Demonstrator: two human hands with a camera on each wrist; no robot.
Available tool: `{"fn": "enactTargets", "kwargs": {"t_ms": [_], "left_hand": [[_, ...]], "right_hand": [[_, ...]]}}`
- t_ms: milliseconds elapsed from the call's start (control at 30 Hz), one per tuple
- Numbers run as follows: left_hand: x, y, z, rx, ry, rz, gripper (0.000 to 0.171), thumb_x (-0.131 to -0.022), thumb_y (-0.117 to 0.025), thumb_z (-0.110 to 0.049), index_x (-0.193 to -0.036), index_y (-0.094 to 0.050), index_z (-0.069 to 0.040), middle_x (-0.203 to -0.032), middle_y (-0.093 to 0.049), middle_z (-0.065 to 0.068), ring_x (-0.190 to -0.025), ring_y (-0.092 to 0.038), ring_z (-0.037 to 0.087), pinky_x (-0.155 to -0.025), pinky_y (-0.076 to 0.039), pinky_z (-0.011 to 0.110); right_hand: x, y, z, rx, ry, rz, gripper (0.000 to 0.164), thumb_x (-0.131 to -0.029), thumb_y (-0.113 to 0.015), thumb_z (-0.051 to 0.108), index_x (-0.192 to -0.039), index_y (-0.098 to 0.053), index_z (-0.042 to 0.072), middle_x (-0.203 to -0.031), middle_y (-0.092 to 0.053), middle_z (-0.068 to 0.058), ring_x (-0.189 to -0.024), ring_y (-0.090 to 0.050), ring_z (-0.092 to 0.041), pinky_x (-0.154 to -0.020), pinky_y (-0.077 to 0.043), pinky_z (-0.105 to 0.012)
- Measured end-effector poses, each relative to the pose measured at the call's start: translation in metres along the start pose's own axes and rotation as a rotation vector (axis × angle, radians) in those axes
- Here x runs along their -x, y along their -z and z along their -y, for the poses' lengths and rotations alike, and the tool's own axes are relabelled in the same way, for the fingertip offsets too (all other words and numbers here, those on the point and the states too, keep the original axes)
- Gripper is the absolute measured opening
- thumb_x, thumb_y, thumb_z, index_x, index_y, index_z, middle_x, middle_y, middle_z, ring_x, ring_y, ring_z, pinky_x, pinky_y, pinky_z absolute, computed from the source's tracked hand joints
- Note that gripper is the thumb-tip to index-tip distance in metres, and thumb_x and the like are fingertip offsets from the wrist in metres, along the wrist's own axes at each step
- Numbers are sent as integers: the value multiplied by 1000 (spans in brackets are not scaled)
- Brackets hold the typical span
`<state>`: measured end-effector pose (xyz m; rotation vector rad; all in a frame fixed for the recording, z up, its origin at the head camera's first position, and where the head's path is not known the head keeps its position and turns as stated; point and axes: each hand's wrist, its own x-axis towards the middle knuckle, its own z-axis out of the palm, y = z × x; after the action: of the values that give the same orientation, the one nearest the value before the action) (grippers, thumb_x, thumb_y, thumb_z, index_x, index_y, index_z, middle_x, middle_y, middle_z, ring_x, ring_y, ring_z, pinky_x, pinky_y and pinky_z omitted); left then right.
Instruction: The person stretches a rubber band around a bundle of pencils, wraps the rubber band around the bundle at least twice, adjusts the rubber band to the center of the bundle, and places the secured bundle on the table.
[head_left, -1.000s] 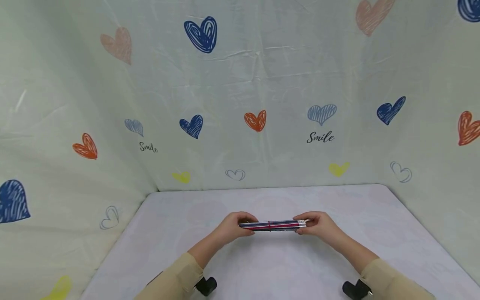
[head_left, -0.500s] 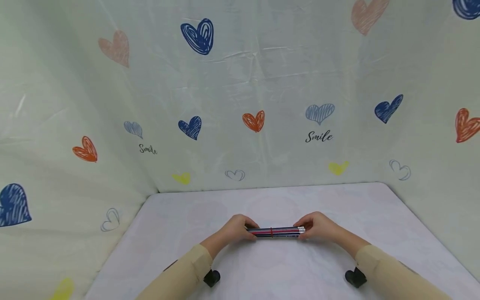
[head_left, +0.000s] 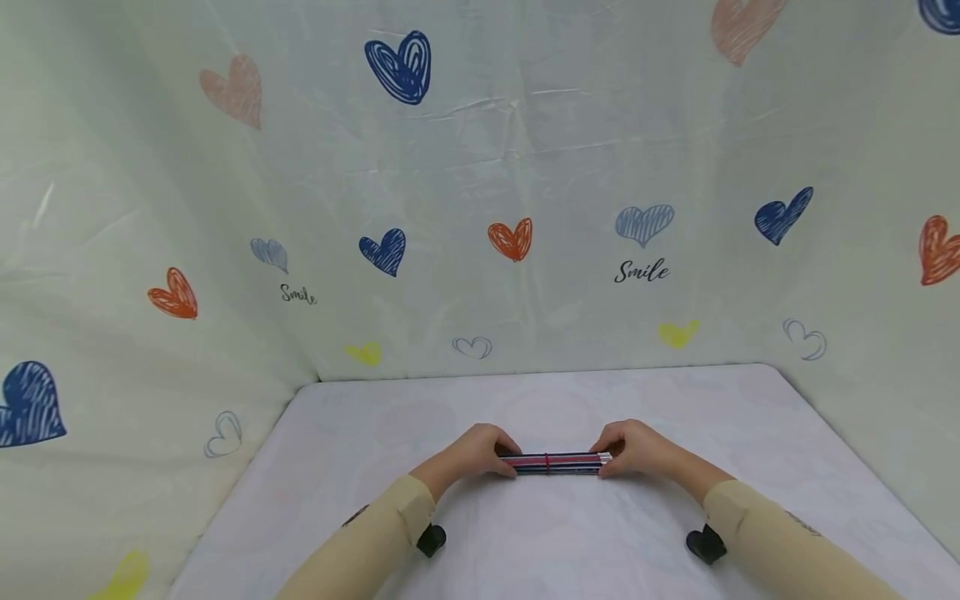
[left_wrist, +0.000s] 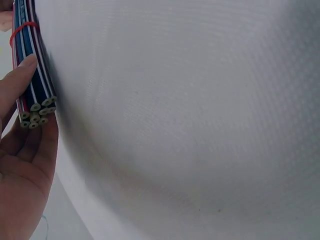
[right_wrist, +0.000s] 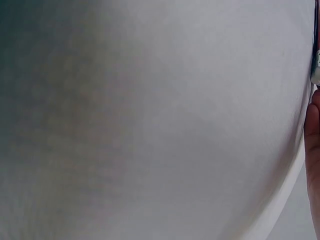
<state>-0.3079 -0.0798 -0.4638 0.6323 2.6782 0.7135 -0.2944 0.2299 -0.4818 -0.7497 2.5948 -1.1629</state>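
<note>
A bundle of pencils (head_left: 558, 463), dark blue and red with white stripes, lies sideways between my two hands, low over the white table. A red rubber band (left_wrist: 24, 31) circles its middle. My left hand (head_left: 480, 450) pinches the left end, thumb on the near side and fingers behind. In the left wrist view several bare, unsharpened pencil ends (left_wrist: 35, 118) show beside the fingers. My right hand (head_left: 636, 448) grips the right end, where silvery ferrules show. Only an edge of that hand and a bit of the bundle appear in the right wrist view.
The table (head_left: 570, 550) has a white cloth surface and a straight back edge. Behind it and to the left hangs a pale curtain (head_left: 450, 183) printed with hearts. Black wrist cameras (head_left: 432, 540) sit under both beige sleeves (head_left: 375, 533).
Both hands have lowered the pencil bundle slightly toward the table and shifted it a little right. The hands have come a bit closer together, and the grip on both ends stays.
</note>
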Motion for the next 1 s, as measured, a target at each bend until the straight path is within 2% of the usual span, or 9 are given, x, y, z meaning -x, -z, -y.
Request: {"fn": "enactTargets", "kwargs": {"t_ms": [267, 633, 767, 933, 1000], "left_hand": [[2, 3, 6, 66, 29, -6, 26, -76, -84, -17, -101, -75, -18, -96, -67, -9, -92, -58, 10, -90, -48, 35], [9, 16, 13, 126, 24, -22, 28, -78, -83, -16, -104, -74, -16, -92, -65, -8, -85, -58, 11, -79, -51, 30], [14, 23, 14, 120, 10, -28, 28, -79, -83, -17, -105, -73, -15, -93, -65, -6, -86, -58, 12, -77, -51, 29], [22, 33, 14, 116, -38, -34, 30, -80, -82, -15, -108, -73, -11, -96, -67, -1, -88, -59, 13, -77, -51, 30], [25, 36, 13, 121, -53, -31, 31, -80, -82, -15, -109, -72, -10, -98, -67, 1, -89, -60, 14, -78, -51, 30]], "right_hand": [[-1, -1, -2, -37, -51, -8, 24, -76, -84, 15, -98, -76, 12, -91, -65, 4, -80, -54, -17, -68, -48, -27], [4, 6, 3, -21, -56, -45, 30, -74, -85, 17, -101, -74, 10, -99, -67, 1, -90, -56, -20, -75, -50, -28], [6, 13, 7, -10, -44, -59, 33, -75, -85, 16, -104, -73, 8, -101, -67, -2, -93, -57, -22, -80, -50, -30], [12, 24, 16, -6, 0, -64, 35, -77, -83, 16, -108, -71, 4, -105, -67, -8, -98, -59, -27, -86, -50, -40], [14, 29, 19, 1, 16, -69, 35, -78, -82, 15, -110, -70, 3, -106, -67, -10, -98, -59, -28, -87, -50, -40]]}}
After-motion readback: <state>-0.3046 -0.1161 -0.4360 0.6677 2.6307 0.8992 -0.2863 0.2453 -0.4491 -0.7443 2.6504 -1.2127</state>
